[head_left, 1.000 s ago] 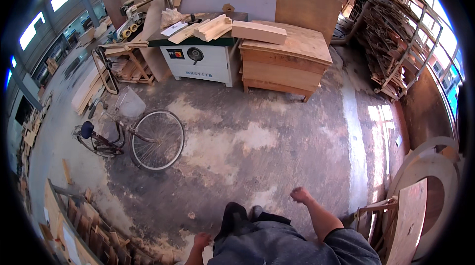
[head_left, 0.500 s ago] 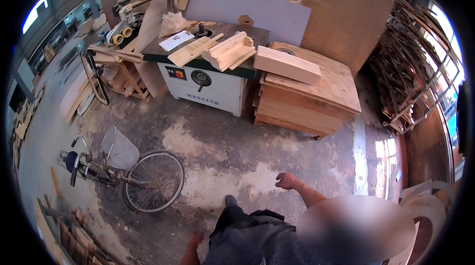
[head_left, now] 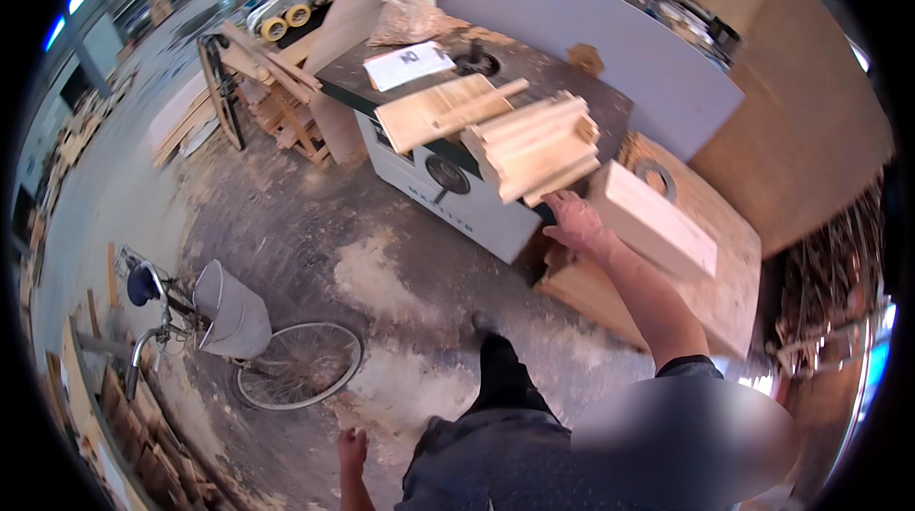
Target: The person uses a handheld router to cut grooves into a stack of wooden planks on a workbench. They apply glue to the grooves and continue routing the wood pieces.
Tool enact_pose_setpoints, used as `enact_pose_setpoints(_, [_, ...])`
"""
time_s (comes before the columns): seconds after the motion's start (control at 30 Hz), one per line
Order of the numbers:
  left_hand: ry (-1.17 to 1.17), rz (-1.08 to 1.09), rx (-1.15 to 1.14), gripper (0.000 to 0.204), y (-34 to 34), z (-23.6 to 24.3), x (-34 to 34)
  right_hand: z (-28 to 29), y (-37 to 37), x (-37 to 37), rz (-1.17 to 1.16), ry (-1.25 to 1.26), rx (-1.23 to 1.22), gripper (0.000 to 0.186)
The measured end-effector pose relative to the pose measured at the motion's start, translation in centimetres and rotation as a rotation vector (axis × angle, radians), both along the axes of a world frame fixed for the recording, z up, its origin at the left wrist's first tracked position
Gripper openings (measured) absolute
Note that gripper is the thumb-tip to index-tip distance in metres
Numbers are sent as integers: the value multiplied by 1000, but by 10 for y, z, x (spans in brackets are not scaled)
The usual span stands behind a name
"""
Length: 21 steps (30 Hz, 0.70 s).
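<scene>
Head view: holding the right hand [head_left: 575, 223] partly open, gripping nothing visible, just beside the near edge of the grooved wooden moulding [head_left: 536, 141]; not clearly showing contact. Lying far and left of that grip on the machine table [head_left: 545, 72], running lengthwise near-left to far-right. Hanging the left hand [head_left: 352, 451] well apart; not revealing grip opening.

Dark grey top [head_left: 496, 463], short sleeve [head_left: 690, 368], black trousers [head_left: 505, 379]
</scene>
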<state>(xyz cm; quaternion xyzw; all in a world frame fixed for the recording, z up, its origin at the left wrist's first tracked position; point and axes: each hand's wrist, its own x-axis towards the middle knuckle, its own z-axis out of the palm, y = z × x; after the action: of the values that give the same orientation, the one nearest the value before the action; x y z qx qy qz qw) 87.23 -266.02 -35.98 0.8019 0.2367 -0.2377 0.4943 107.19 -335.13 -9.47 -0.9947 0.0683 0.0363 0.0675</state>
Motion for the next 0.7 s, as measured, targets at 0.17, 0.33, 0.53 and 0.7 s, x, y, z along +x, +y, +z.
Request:
enact_pose_setpoints(0.17, [354, 527, -329, 9, -39, -28, -80, 9, -85, 160, 128, 4, -271, 92])
enact_pose_setpoints(0.33, [399, 285, -70, 33, -160, 33, -36, -23, -150, 241, 347, 119, -336, 78])
enact_pose_setpoints(0.53, [241, 263, -122, 52, -251, 82, 64, -33, -175, 281, 466, 265, -242, 44])
enact_pose_setpoints(0.7, [170, 241, -153, 53, -272, 99, 90, -16, -182, 283, 456, 274, -199, 46])
